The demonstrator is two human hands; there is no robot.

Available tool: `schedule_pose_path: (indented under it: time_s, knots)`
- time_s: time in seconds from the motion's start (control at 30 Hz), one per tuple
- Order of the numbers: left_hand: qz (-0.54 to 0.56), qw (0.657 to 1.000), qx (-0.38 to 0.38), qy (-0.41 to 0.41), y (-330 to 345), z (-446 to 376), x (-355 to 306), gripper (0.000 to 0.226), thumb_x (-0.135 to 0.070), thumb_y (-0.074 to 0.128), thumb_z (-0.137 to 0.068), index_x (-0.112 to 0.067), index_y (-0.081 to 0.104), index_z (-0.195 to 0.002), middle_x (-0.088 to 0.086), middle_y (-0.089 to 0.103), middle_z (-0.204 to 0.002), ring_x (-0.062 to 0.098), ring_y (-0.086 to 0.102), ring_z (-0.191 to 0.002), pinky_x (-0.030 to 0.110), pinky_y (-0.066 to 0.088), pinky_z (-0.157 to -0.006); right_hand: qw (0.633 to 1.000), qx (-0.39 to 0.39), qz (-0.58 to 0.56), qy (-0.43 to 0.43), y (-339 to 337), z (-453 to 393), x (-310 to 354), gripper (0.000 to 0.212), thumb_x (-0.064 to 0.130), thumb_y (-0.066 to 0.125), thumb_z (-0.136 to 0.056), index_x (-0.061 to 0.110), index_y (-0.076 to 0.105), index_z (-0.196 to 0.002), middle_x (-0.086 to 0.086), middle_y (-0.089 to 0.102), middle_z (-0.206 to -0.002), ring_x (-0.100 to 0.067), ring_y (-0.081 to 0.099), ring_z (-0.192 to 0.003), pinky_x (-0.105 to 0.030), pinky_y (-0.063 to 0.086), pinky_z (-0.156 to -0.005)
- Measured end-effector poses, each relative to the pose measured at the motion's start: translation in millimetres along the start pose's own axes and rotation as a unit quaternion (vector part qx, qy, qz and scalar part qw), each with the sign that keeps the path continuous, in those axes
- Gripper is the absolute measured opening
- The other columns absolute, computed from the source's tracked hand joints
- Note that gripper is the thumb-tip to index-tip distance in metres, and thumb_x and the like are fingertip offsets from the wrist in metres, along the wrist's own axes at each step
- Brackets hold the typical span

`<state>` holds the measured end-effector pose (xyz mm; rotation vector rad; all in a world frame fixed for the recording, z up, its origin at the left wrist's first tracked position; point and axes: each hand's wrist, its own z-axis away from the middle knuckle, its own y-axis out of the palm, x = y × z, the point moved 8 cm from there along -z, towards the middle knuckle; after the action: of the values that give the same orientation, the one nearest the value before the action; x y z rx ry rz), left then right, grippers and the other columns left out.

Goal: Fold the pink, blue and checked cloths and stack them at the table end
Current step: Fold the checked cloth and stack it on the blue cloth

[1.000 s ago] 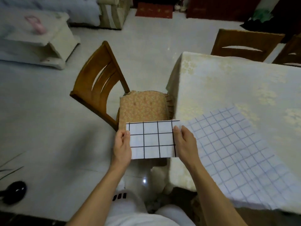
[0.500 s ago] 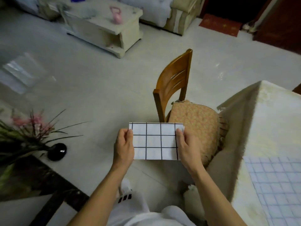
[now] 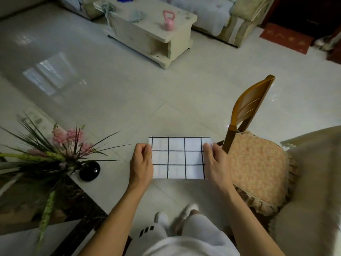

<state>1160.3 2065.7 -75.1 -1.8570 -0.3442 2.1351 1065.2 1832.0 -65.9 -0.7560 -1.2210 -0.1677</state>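
You hold the folded checked cloth point(image 3: 178, 157) flat in the air above the floor; your left hand point(image 3: 141, 164) pinches its 9 o'clock edge, your right hand point(image 3: 216, 162) grips its 3 o'clock edge; a cushioned chair point(image 3: 258, 163) stands at 3 o'clock, just beside your right hand.

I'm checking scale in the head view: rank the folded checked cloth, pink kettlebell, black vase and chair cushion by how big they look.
1. chair cushion
2. checked cloth
3. black vase and pink kettlebell look alike; the kettlebell sits farther away, so unranked.
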Motion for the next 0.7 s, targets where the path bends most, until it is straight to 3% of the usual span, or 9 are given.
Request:
schedule_pose_path:
  time_s: [0.07, 0.17, 0.3, 0.4, 0.57, 0.7]
  knots:
    - [0.001, 1.0, -0.001, -0.003, -0.5, -16.9, -1.0, 0.021, -0.024, 0.043, -0.104, -0.01, 0.052, -0.089, -0.002, 0.05, -0.071, 0.011, 0.043, -0.064, 0.032, 0.038, -0.064, 1.0, 0.002, 0.01, 0.0, 9.1, -14.4, 5.9, 0.045, 0.044, 0.044, -0.103, 0.007, 0.056, -0.081, -0.009, 0.059, -0.07, -0.021, 0.055, -0.064, -0.042, 0.046, -0.06]
    - [-0.003, 1.0, 0.002, -0.005, 2.3, -46.6, -3.7, 0.02, -0.024, 0.043, -0.104, -0.017, 0.051, -0.087, -0.004, 0.05, -0.07, 0.004, 0.042, -0.059, 0.029, 0.037, -0.062, 1.0, -0.005, 0.011, 0.001, 22.1, -42.2, 13.9, 0.044, 0.041, 0.045, -0.103, 0.006, 0.054, -0.079, -0.005, 0.053, -0.065, -0.009, 0.045, -0.059, -0.037, 0.04, -0.057]
    - [-0.013, 1.0, 0.001, -0.005, 11.0, -97.6, -11.5, 0.019, -0.024, 0.043, -0.104, -0.013, 0.052, -0.091, -0.003, 0.05, -0.072, 0.004, 0.044, -0.061, 0.024, 0.038, -0.062, 1.0, -0.006, 0.006, -0.006, 41.1, -88.8, 25.6, 0.043, 0.04, 0.046, -0.103, 0.005, 0.052, -0.078, -0.012, 0.053, -0.067, -0.015, 0.044, -0.058, -0.041, 0.043, -0.058]
    - [-0.02, 1.0, 0.002, 0.008, 24.1, -145.7, -24.9, 0.018, -0.022, 0.043, -0.104, -0.013, 0.051, -0.091, -0.003, 0.05, -0.071, -0.002, 0.044, -0.058, 0.015, 0.035, -0.057, 1.0, -0.003, 0.005, -0.02, 52.7, -133.0, 42.9, 0.04, 0.036, 0.046, -0.104, 0.008, 0.05, -0.075, -0.004, 0.047, -0.063, -0.007, 0.04, -0.054, -0.021, 0.036, -0.051]
    - [-0.029, 0.999, 0.018, 0.016, 60.1, -228.8, -56.4, 0.016, -0.023, 0.043, -0.104, -0.014, 0.051, -0.094, -0.006, 0.051, -0.075, -0.007, 0.046, -0.06, 0.01, 0.036, -0.057, 1.0, -0.012, -0.013, -0.009, 61.5, -218.4, 59.2, 0.041, 0.035, 0.046, -0.105, 0.005, 0.051, -0.078, 0.0, 0.048, -0.064, -0.014, 0.044, -0.06, -0.045, 0.042, -0.058]
    - [-0.031, 0.999, 0.029, 0.027, 94.0, -283.8, -83.9, 0.017, -0.024, 0.043, -0.104, -0.014, 0.051, -0.093, -0.006, 0.051, -0.074, -0.006, 0.046, -0.06, 0.011, 0.035, -0.057, 0.999, -0.034, -0.02, -0.002, 52.5, -278.1, 70.8, 0.043, 0.034, 0.046, -0.105, 0.003, 0.049, -0.075, 0.002, 0.044, -0.061, -0.01, 0.038, -0.058, -0.036, 0.036, -0.057]
